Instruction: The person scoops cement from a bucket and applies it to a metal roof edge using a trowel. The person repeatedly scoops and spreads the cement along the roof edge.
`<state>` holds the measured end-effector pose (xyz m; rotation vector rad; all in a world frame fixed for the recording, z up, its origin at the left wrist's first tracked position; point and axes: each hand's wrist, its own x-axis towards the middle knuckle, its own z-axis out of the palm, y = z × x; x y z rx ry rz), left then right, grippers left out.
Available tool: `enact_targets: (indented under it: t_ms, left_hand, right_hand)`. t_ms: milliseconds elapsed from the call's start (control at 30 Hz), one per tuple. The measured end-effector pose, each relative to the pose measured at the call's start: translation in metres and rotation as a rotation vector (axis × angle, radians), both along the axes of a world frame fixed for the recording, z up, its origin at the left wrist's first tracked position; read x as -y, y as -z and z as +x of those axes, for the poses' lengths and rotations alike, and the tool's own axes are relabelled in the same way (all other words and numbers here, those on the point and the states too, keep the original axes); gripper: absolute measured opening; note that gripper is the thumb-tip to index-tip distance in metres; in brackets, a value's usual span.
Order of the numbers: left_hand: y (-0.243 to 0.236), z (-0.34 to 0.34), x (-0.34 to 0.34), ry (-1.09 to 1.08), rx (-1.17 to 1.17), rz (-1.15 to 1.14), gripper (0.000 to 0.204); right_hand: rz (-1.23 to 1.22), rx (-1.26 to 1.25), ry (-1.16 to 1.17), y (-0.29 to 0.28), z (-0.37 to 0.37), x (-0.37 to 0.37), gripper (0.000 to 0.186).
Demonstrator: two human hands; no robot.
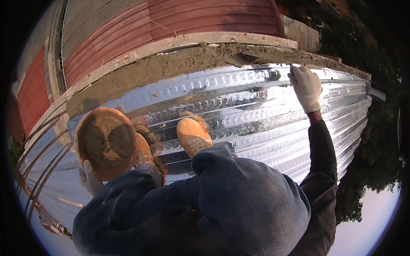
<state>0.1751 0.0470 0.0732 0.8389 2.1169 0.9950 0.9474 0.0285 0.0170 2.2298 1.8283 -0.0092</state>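
Note:
My left hand (89, 178), in a pale glove, grips the near-left rim of a round orange tub (114, 173). Grey-brown wet mortar (112, 138) fills much of the tub. Out to the right, my gloved right hand (305, 87) is closed round the handle of a trowel (265, 59), mostly hidden by the fist. The trowel's dark blade lies against a band of mortar (162, 70) along the far edge of the shiny ribbed metal sheeting (243, 100). That band looks smooth on the left and rougher near the blade.
My orange shoes (194, 135) stand on the sheeting, beside the tub. Bent steel bars (45, 181) stick out at the left. Beyond a concrete ledge (192, 40) lie red corrugated sheets (209, 19). The sheeting ends at the right, with dark trees (376, 158) past it.

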Motion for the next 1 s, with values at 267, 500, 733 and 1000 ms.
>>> enact_targets:
  t_ms: [267,500,733,1000]
  left_hand:
    - [0.007,0.004,0.007,-0.039,0.030,0.020,0.046]
    - [0.011,0.006,0.005,-0.004,-0.133,-0.042,0.054]
    - [0.017,-0.033,0.005,0.061,-0.125,-0.050,0.057]
    - [0.024,-0.047,0.007,0.022,-0.204,-0.131,0.054]
  right_hand:
    - [0.023,-0.061,0.138,0.014,-0.009,0.004,0.025]
    - [-0.028,-0.132,0.081,0.008,0.005,0.027,0.028]
    - [-0.048,-0.045,-0.016,0.037,0.015,-0.004,0.021]
    - [-0.005,-0.068,0.060,0.012,0.003,-0.002,0.024]
